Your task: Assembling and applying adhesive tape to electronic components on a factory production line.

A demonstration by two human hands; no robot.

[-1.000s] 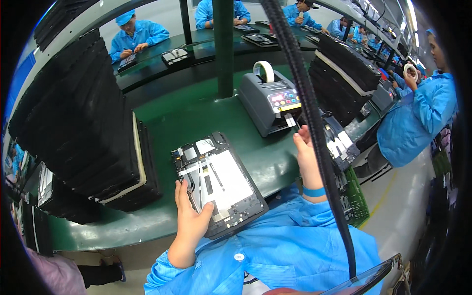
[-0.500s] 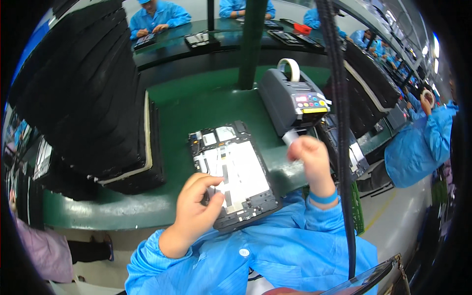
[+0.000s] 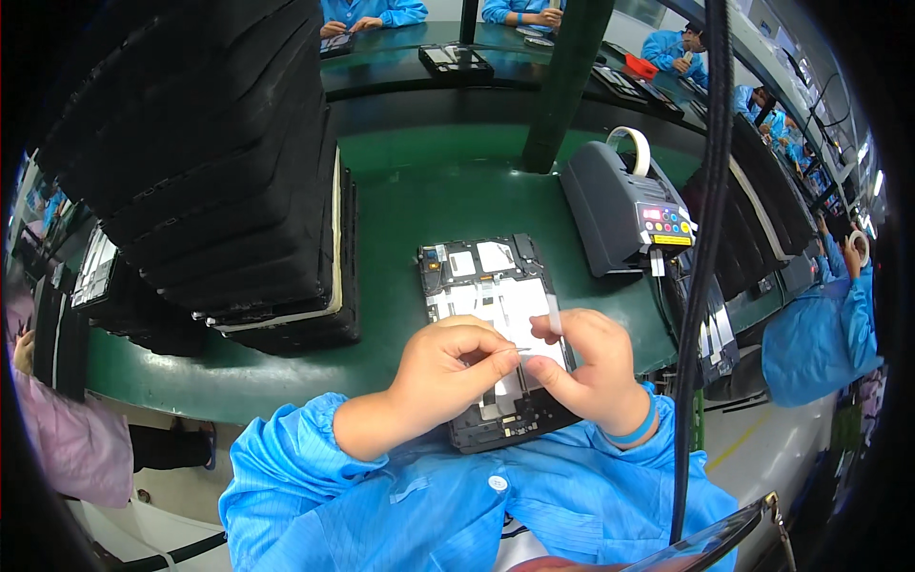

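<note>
An opened tablet [image 3: 496,257], its white battery and inner parts bare, lies on the green table right in front of me. Over its lower half my left hand [image 3: 456,367] is closed in a pinch. Something thin shows at its fingertips, too small to name. Close beside it, my right hand [image 3: 596,372] has curled fingers, with thumb and index finger apart. A short strip of translucent tape [image 3: 554,313] clings at its index finger. Beyond the tablet to the right stands a grey tape dispenser [image 3: 620,214], with a tape end at its front.
A tall stack of black trays [image 3: 219,181] rises at the left. More black trays [image 3: 762,205] and another opened device [image 3: 710,334] are at the right. A green post [image 3: 567,86] and a dark hanging cable [image 3: 705,286] cross the view. Co-workers in blue sit across the table.
My right hand has come from the dispenser to the tablet, bringing the tape strip. My left hand has moved toward it and closed into a pinch. The view has shifted.
</note>
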